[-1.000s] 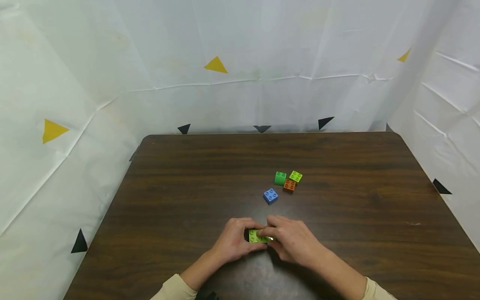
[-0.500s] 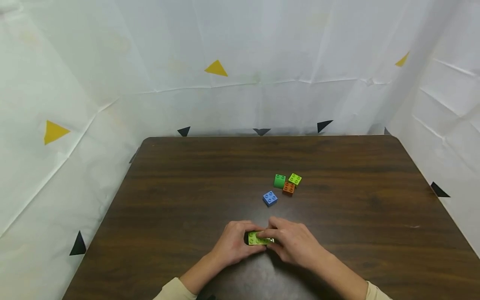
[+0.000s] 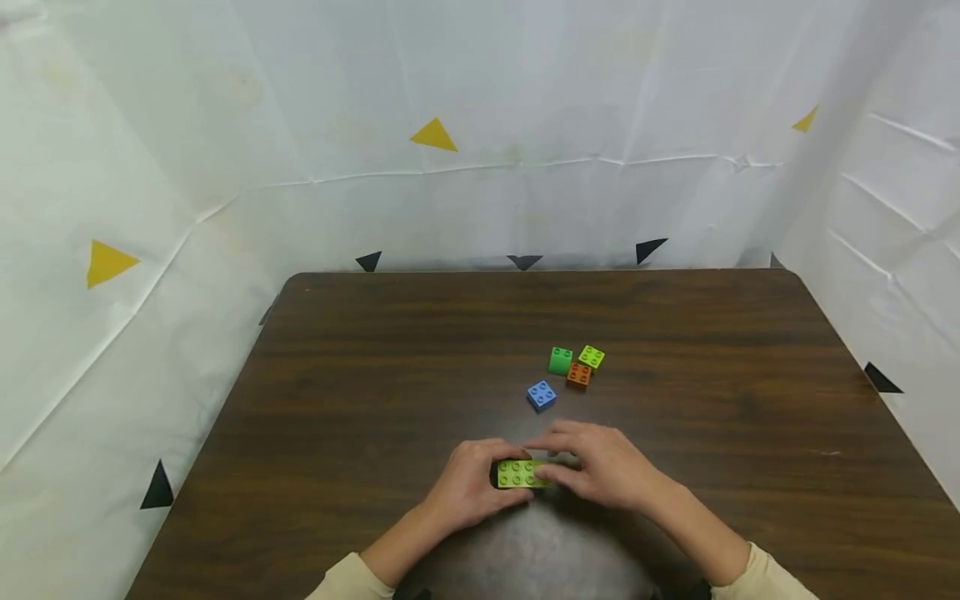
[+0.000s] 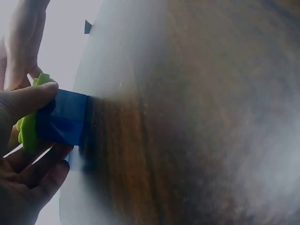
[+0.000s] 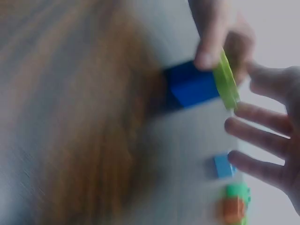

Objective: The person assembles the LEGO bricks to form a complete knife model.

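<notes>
Tabletop (image 3: 360,375) bears four loose bricks (image 3: 542,392); left grip (image 3: 472,477) holds one stack (image 3: 516,473).

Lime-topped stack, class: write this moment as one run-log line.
left hand: grips blue block under lime piece; right hand: fingers extended near lime piece; beyond: blue brick, green brick, orange brick, lime brick

Dark wood-grain table (image 3: 405,375), colourful toy bricks (image 3: 578,374)

In the head view, the right hand (image 3: 606,463) partly covers the long lime-green brick (image 3: 515,474); the right wrist view crops that hand and blurs the tabletop (image 5: 79,136).
</notes>
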`<state>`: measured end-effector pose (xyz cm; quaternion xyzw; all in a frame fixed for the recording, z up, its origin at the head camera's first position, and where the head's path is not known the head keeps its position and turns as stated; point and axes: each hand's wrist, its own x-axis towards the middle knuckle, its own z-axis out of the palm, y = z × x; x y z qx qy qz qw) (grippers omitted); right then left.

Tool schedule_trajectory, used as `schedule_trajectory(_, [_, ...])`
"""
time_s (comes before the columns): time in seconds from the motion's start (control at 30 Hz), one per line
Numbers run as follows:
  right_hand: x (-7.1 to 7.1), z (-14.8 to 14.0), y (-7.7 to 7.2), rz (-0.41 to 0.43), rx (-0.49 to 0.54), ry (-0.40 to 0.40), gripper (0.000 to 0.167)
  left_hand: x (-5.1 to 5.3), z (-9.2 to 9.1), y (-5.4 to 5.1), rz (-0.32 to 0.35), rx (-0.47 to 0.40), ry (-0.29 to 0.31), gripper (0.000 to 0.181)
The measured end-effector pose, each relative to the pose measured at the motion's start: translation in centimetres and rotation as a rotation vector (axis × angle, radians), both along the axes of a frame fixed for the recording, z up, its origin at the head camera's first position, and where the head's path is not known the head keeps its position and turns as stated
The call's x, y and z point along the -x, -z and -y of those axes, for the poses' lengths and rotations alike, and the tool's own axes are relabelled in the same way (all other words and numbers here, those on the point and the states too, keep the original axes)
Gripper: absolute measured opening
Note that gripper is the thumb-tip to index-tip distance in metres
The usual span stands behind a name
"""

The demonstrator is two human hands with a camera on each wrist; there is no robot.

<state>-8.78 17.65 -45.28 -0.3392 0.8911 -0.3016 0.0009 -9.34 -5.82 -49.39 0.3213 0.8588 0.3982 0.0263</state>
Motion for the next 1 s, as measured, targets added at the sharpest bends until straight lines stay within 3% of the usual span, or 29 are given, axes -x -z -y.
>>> schedule_trajectory(0.07, [1.0, -0.9, 0.2, -0.012, 0.016, 0.093, 0.029, 0.0, -0.1, 0.1, 0.012, 0.000, -0.003, 0.038])
schedule_trajectory(0.2, [3.1, -2.7, 1.0, -0.118, -0.031, 0.316, 0.027, 0.0, -0.1, 0.3, 0.049, -0.004, -0.009, 0.043])
schedule_trajectory(0.3, [4.5, -3.8, 1.7, -0.163, -0.092, 0.410, 0.034, 0.1, 0.0, 0.4, 0.064, -0.010, -0.005, 0.045])
schedule_trajectory(0.6, [7.0, -4.6, 3.5, -0.167, -0.235, 0.406, 0.048, 0.1, 0.3, 0.8, 0.088, -0.052, 0.006, 0.044])
schedule_trajectory(1.0, [7.3, -4.6, 4.3, -0.219, -0.226, 0.428, 0.041, 0.1, 0.4, 0.7, 0.100, -0.050, -0.009, 0.036])
